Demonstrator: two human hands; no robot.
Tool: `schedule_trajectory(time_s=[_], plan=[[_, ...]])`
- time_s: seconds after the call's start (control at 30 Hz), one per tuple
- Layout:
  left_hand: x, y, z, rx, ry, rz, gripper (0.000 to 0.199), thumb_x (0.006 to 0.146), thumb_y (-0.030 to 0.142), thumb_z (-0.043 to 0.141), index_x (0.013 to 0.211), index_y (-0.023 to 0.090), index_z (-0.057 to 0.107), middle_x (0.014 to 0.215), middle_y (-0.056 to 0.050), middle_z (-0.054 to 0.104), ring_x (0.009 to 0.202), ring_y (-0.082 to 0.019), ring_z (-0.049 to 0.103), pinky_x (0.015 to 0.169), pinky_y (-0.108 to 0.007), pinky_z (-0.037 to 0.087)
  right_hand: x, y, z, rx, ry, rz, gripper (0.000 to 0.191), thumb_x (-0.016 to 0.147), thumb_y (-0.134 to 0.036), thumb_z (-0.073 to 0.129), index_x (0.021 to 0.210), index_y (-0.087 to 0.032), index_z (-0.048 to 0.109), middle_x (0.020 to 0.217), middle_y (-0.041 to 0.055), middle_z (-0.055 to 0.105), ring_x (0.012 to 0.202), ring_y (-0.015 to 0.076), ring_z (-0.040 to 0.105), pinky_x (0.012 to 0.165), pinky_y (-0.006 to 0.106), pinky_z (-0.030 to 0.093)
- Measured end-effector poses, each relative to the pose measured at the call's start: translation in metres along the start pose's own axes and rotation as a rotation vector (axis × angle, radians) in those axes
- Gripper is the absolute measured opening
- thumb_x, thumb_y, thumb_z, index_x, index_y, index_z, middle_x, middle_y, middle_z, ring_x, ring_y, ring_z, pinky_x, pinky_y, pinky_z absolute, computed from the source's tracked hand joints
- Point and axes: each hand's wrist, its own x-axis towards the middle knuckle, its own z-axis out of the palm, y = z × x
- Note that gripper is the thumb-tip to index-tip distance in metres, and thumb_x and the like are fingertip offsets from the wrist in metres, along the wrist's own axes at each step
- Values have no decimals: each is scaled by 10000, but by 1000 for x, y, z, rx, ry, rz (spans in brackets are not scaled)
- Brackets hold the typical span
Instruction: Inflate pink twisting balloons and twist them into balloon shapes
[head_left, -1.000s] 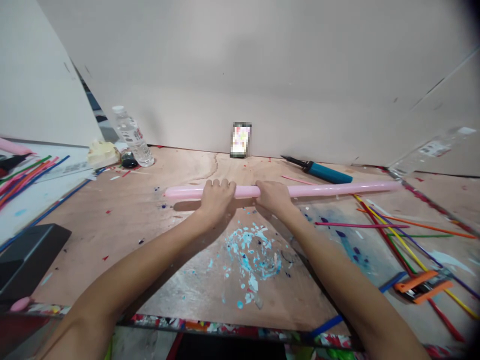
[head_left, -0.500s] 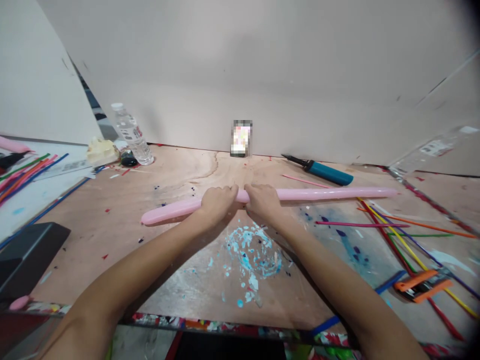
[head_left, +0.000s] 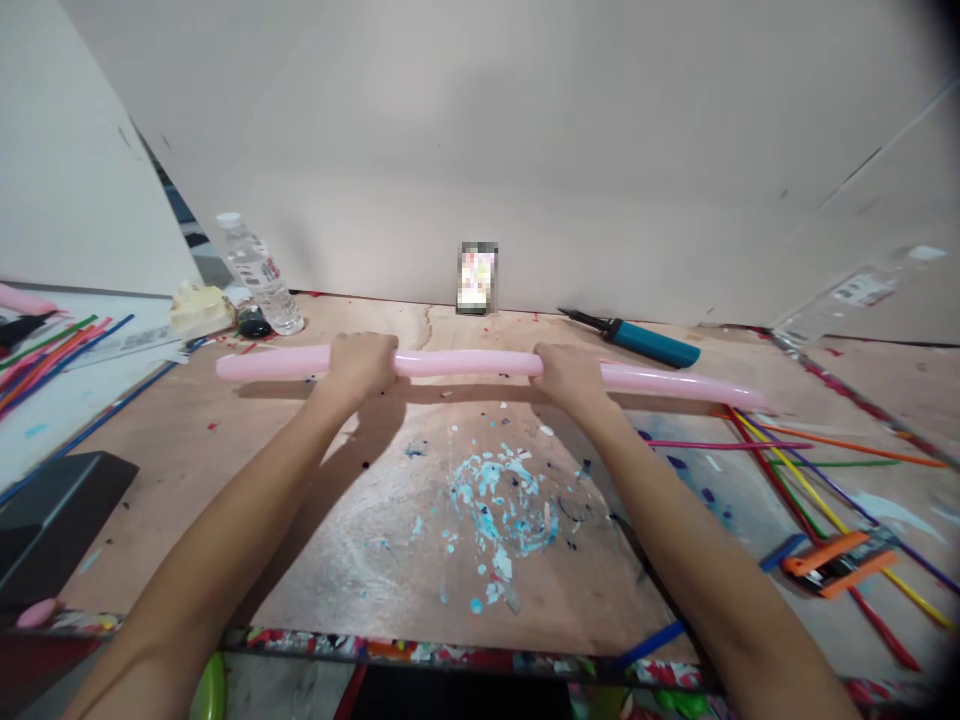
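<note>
A long inflated pink modelling balloon (head_left: 465,364) stretches sideways across the far half of the table. My left hand (head_left: 363,364) is wrapped round it left of the middle, and a short length sticks out beyond that hand. Further right, my right hand (head_left: 570,374) also grips the balloon from above. Its narrower end reaches towards the loose uninflated balloons on the right. Between my hands the stretch of balloon is nearly straight and casts a shadow on the wood. The fingertips of both hands are hidden behind the balloon.
Behind the balloon lies a blue hand pump (head_left: 652,342). A phone (head_left: 476,280) leans on the back wall. Water bottles stand left (head_left: 262,275) and right (head_left: 855,295). Several uninflated balloons (head_left: 802,480) and an orange-and-black tool (head_left: 836,563) lie right. A dark block (head_left: 64,520) sits left.
My hands have moved apart along the balloon, the left one further left and the right one slightly right. The balloon's left end has shifted left and up; its right end is lower.
</note>
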Motion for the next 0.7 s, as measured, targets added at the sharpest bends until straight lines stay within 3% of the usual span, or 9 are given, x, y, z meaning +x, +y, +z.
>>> schedule_trajectory(time_s=[0.13, 0.23, 0.3, 0.4, 0.53, 0.6, 0.7], plan=[[-11, 56, 8, -147, -7, 246, 414, 802, 580, 492, 1047, 257, 579, 961, -49, 687, 866, -248, 640, 688, -318, 442, -16, -48, -12, 62, -9, -176, 258, 789, -243, 543, 1030, -173, 601, 1022, 131, 668, 949, 268, 581, 793, 329, 367], [-13, 73, 11, -211, 22, 354, 497, 799, 638, 473, 1079, 239, 566, 935, -69, 686, 851, -256, 643, 675, -313, 430, -20, -61, -13, 106, 11, -292, 283, 773, -219, 547, 1050, -179, 594, 1017, 122, 667, 960, 262, 574, 807, 327, 363], [-7, 58, 11, -171, 9, 303, 478, 804, 648, 459, 1046, 254, 582, 927, -65, 682, 850, -260, 637, 679, -317, 424, -15, -49, -8, 103, 19, -235, 279, 783, -240, 536, 1049, -178, 596, 1028, 121, 665, 951, 264, 577, 785, 327, 371], [4, 10, 11, -52, -7, 147, 395, 818, 575, 505, 1045, 261, 583, 938, -44, 670, 848, -242, 616, 683, -309, 416, -2, -7, 5, 61, 13, -51, 258, 815, -254, 491, 1028, -176, 613, 1023, 119, 666, 948, 271, 586, 764, 331, 378], [8, -47, 12, 37, -28, -64, 285, 892, 400, 469, 999, 177, 612, 901, -74, 644, 843, -240, 586, 716, -343, 419, 7, 41, 20, 10, -8, 141, 276, 831, -269, 475, 1026, -152, 632, 1011, 137, 670, 947, 278, 593, 743, 327, 386], [7, -53, 14, 46, -50, -84, 271, 868, 381, 511, 970, 156, 622, 882, -78, 645, 830, -243, 586, 717, -353, 422, 7, 42, 22, 10, -11, 139, 283, 833, -271, 474, 1028, -147, 637, 1007, 142, 673, 948, 278, 596, 738, 322, 390], [6, -29, 17, 10, -71, 18, 313, 817, 442, 557, 1009, 199, 605, 923, -55, 667, 851, -228, 597, 721, -319, 423, 3, 18, 16, 31, -32, 39, 286, 815, -265, 486, 1028, -150, 639, 989, 144, 681, 925, 277, 605, 733, 321, 396]])
